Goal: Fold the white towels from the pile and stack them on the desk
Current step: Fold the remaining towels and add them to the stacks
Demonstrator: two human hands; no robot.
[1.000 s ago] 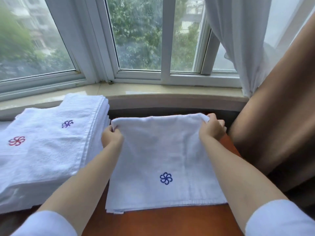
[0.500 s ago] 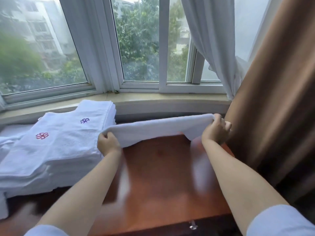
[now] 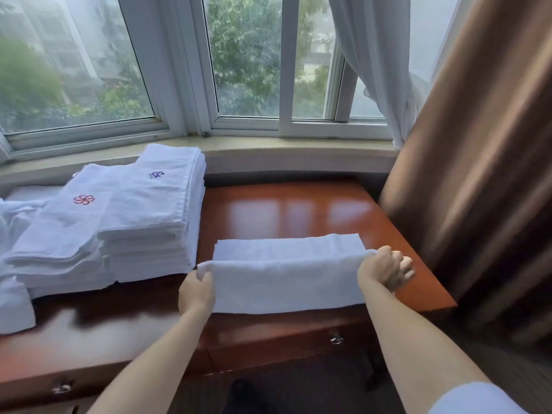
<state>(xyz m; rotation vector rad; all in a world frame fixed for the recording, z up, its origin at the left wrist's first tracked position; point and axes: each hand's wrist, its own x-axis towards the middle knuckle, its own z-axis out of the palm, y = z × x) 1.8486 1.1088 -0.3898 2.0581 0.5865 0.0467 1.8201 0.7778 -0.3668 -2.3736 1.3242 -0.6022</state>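
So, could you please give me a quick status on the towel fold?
Left hand and right hand pinch white towel corners. Fold half made over desk. Folded towel stack left, apart.

white towel | half-folded, desk's front | folded stack left

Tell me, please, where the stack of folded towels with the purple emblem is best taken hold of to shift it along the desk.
Grip the stack low at its near edge, coming from the front: the layered edges face you there, and the desk to its right is bare. Both hands would have to let go of the towel first.
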